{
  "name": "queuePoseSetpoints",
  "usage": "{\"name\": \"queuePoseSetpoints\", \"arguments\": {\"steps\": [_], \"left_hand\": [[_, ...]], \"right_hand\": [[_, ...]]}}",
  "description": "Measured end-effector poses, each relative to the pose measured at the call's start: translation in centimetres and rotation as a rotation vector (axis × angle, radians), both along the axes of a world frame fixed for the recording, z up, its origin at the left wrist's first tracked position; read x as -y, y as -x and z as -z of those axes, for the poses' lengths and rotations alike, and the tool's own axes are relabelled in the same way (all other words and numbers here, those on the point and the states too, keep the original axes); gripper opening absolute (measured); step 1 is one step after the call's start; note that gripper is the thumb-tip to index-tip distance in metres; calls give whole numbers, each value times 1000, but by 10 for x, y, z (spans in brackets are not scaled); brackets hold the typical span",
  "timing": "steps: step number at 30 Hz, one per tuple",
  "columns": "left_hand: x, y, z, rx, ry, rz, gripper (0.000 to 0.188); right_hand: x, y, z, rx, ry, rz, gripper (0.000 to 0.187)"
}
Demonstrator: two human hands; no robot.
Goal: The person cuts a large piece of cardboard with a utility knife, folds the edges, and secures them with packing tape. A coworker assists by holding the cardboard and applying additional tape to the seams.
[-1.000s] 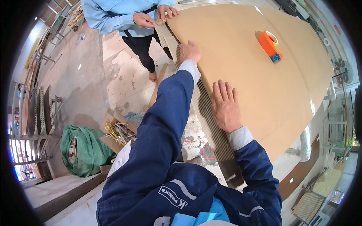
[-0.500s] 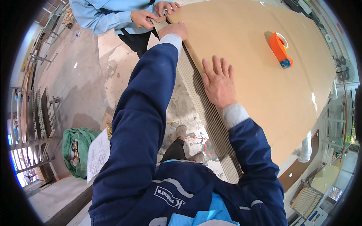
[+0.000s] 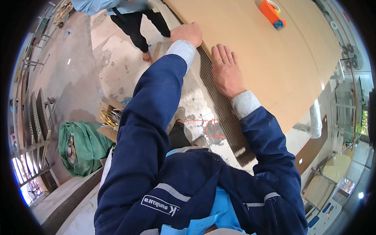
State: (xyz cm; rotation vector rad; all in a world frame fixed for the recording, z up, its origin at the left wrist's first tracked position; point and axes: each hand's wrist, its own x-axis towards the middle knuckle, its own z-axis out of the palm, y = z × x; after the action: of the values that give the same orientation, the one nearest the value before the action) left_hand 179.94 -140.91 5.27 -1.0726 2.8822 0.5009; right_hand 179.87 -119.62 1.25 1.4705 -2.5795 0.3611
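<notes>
A large brown cardboard sheet [image 3: 270, 66] lies on top of a stack of thin sheets with ridged edges [image 3: 221, 105]. My left hand [image 3: 188, 34] is closed round the left edge of the cardboard sheet, its fingertips partly hidden. Flat on the sheet near the same edge, my right hand [image 3: 227, 74] rests open with its fingers stretched forward. An orange tape dispenser [image 3: 270, 13] with a roll in it sits farther back on the sheet, touched by neither hand.
At the far left stands a co-worker in a light blue shirt [image 3: 92, 6] and black trousers. A green sack [image 3: 84, 147] and a box with shiny strips [image 3: 111, 119] are on my left. An orange cord [image 3: 211, 129] lies on the floor beside the stack.
The view has shifted, so the dispenser and stack appear higher. Both my hands are nearer to me along the edge. The co-worker's hands no longer show at the sheet's far corner.
</notes>
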Motion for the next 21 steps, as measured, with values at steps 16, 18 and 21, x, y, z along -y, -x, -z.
{"name": "queuePoseSetpoints", "arguments": {"steps": [16, 18, 21], "left_hand": [[-170, -78, 8, -146, -103, -31, 64], [-171, -79, 11, -158, -130, -61, 64], [-163, -79, 10, -117, -186, -55, 68]], "right_hand": [[-200, -75, -40, 51, -133, 59, 56], [-181, -66, -35, 91, -83, 53, 56], [-133, -53, -22, 12, 4, 65, 55]]}}
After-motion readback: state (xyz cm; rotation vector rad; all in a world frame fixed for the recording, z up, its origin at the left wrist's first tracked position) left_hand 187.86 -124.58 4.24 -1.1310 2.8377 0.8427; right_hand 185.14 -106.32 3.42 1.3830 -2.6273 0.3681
